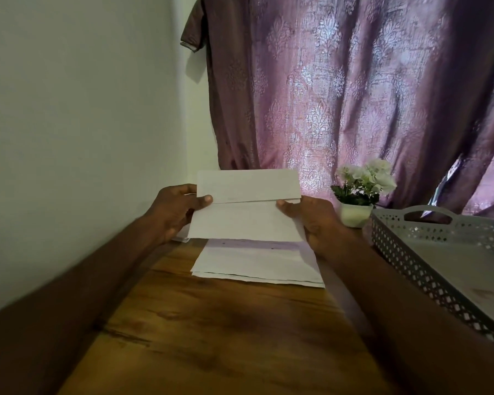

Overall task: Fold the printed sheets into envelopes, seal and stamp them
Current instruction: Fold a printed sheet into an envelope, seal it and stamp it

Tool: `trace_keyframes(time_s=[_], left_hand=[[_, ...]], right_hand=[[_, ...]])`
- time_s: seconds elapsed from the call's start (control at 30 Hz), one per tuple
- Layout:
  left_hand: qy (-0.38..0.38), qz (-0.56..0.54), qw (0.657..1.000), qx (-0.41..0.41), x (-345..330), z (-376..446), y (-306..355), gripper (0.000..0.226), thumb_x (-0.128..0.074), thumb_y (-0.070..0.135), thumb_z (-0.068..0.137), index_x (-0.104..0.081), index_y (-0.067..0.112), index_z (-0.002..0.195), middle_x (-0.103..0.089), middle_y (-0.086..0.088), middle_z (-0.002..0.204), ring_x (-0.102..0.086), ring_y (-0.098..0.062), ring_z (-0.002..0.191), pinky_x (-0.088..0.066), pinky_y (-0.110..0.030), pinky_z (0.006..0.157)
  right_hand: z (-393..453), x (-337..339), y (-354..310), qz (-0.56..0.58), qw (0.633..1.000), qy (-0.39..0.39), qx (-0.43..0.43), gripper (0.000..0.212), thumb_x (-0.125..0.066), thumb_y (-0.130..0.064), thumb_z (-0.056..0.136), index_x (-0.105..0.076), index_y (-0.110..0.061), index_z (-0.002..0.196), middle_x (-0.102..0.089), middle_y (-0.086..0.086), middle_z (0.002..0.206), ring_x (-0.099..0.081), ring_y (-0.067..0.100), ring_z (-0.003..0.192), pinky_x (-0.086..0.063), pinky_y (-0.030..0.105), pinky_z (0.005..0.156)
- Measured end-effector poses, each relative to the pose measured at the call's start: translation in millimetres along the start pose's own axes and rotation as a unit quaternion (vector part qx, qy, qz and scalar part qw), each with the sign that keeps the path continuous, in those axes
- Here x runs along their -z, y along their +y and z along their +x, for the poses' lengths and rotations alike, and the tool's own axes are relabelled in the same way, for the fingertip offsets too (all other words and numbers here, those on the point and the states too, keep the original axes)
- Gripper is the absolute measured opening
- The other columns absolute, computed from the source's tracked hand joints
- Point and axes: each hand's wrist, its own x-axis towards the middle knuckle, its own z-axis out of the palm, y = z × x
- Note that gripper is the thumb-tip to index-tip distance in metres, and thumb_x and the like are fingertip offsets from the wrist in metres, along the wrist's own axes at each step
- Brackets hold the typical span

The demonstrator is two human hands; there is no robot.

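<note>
Folded sheet (247, 206): held upright above the paper stack (257, 263) on the bench (211, 323), left hand (174, 212) and right hand (311, 218) pinching its side edges, thumbs on the front. Risk, judged: uneven finger pressure skews the crease; a slack pinch drops it onto the stack, mixing folded with unfolded.

We see our own two arms, bare from the lower corners of the view up to the wrists, with no sleeve on either forearm. Our left hand (177, 212) and right hand (311, 220) are bare too: no glove, ring, watch or band shows. Our thumbnails are short and unpainted.
</note>
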Motion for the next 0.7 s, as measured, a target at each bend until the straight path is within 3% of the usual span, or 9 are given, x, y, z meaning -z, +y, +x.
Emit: trace_keyframes(time_s=[0.1, 0.2, 0.37, 0.53, 0.7], left_hand=[[0.020, 0.023, 0.999, -0.021, 3, 2, -1, 0.019, -0.081, -0.002, 0.083, -0.074, 0.008, 0.098, -0.081, 0.000, 0.087, -0.079, -0.019, 0.078, -0.062, -0.025, 0.059], [0.027, 0.037, 0.998, -0.030, 5, 3, -3, 0.020, -0.082, 0.000, 0.083, -0.074, 0.009, 0.098, -0.080, -0.003, 0.094, -0.079, -0.020, 0.080, -0.063, -0.026, 0.062], [0.023, 0.014, 0.999, -0.023, 5, 6, -4, 0.019, -0.081, -0.005, 0.083, -0.075, 0.006, 0.098, -0.082, -0.005, 0.089, -0.080, -0.022, 0.079, -0.065, -0.030, 0.065], [0.027, -0.013, 0.999, -0.016, 7, 10, -5, 0.021, -0.074, -0.009, 0.087, -0.076, 0.010, 0.097, -0.082, -0.007, 0.090, -0.080, -0.025, 0.081, -0.065, -0.032, 0.069], [0.032, -0.029, 0.999, -0.020, 6, 9, -5, 0.023, -0.066, -0.012, 0.092, -0.074, 0.009, 0.097, -0.078, -0.009, 0.098, -0.077, -0.022, 0.082, -0.065, -0.031, 0.071]], right_hand=[[-1, 0, -2, -0.016, 0.998, -0.035, -0.041, 0.048, -0.083, 0.000, 0.078, -0.070, -0.001, 0.125, -0.074, 0.018, 0.118, -0.071, 0.039, 0.108, -0.055, 0.053, 0.100], [-4, -4, -7, 0.000, 0.997, -0.055, -0.047, 0.051, -0.083, -0.004, 0.079, -0.069, -0.005, 0.128, -0.075, 0.016, 0.119, -0.071, 0.038, 0.109, -0.055, 0.053, 0.100], [-4, -2, -9, -0.004, 0.999, 0.011, -0.033, 0.041, -0.080, -0.004, 0.084, -0.069, 0.000, 0.124, -0.073, 0.019, 0.118, -0.071, 0.038, 0.108, -0.056, 0.057, 0.096], [-3, 0, -9, -0.011, 0.999, 0.027, -0.022, 0.036, -0.072, 0.007, 0.088, -0.069, -0.001, 0.123, -0.073, 0.019, 0.117, -0.072, 0.030, 0.097, -0.061, 0.040, 0.076], [-3, -2, -10, 0.003, 0.999, 0.028, -0.035, 0.034, -0.067, 0.010, 0.089, -0.071, -0.005, 0.120, -0.074, 0.014, 0.113, -0.070, 0.033, 0.106, -0.061, 0.050, 0.089]])
